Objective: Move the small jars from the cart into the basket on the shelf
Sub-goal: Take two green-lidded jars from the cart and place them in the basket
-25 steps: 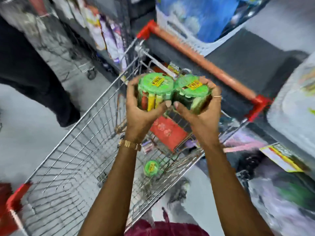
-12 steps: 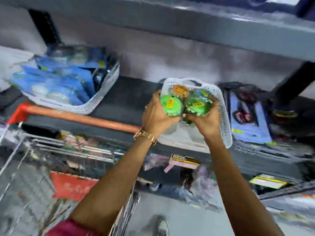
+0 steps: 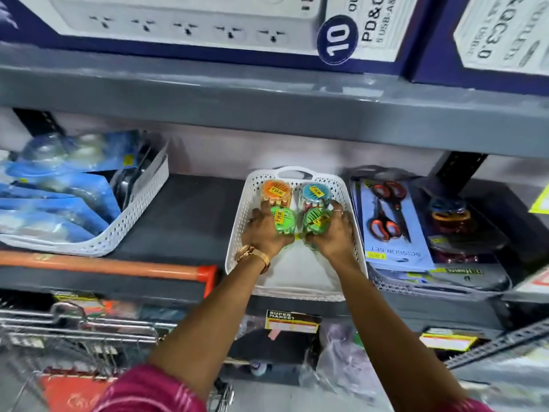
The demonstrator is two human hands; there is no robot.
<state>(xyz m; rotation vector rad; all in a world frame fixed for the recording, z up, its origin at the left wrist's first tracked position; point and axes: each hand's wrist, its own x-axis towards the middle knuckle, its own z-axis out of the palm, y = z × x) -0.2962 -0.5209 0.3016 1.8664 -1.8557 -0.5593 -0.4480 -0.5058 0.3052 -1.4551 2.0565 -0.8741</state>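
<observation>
Lower left of frame: cart [image 3: 89, 331], wire rim and orange push handle visible, parked against the shelf edge. Left of centre, on the dark shelf [image 3: 190, 215]: white perforated tray of blue blister packs [image 3: 74, 185].

Centre of frame: white perforated basket [image 3: 297, 281] on the same shelf, both hands reaching inside. Left hand [image 3: 261, 233], gold watch at the wrist, fingers curled around the left green-lidded jar [image 3: 282, 222]; jar seated between thumb and fingers, lid with yellow price sticker facing up. Right hand [image 3: 335, 233], ring on one finger, closed likewise around the right green-lidded jar [image 3: 316, 221]. Both green jars side by side, nearly touching, low in the basket's far half. Just behind them, at the back wall: orange-lidded jar [image 3: 276, 190] and blue-lidded jar [image 3: 316, 191], free of the fingers.

Right of centre: scissor set pack [image 3: 392, 224] in the adjoining tray.
</observation>
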